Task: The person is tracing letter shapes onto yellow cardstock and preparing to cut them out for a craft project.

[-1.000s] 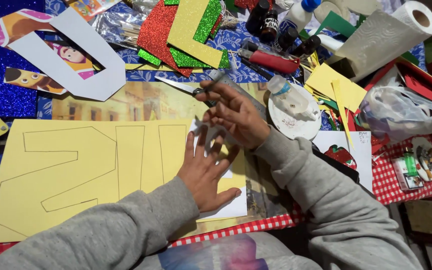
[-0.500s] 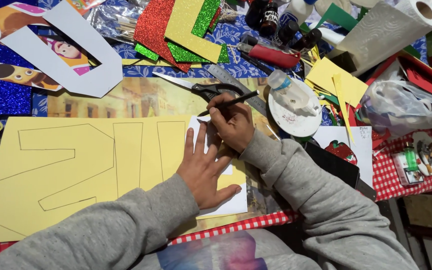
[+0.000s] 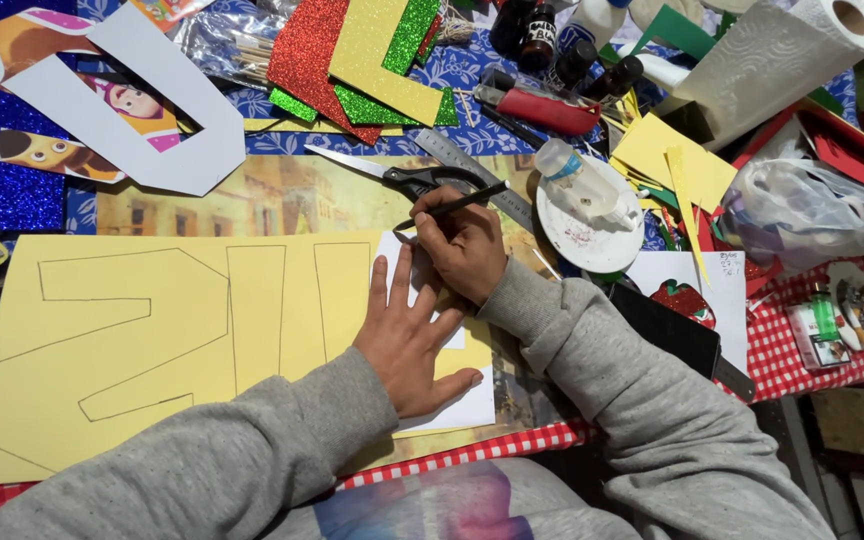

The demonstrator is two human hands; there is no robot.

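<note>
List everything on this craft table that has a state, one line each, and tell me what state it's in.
Left hand: flat, fingers spread, pressing the white template.
Right hand: gripping a black pen, tip on the template.
Yellow sheet: flat, letter outlines drawn, uncut.
Scissors: lying closed.
Paper towel roll: on its side, partly unrolled.
Glue bottle: tipped over on a plate.

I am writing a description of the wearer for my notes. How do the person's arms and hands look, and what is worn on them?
Both arms are covered by long sleeves of a plain grey, soft knit fabric, like a sweatshirt, with ribbed cuffs ending at the wrists. The left hand and the right hand are bare: no gloves, and no rings, watch or bracelets can be seen. The sleeves show no print or markings.
</note>
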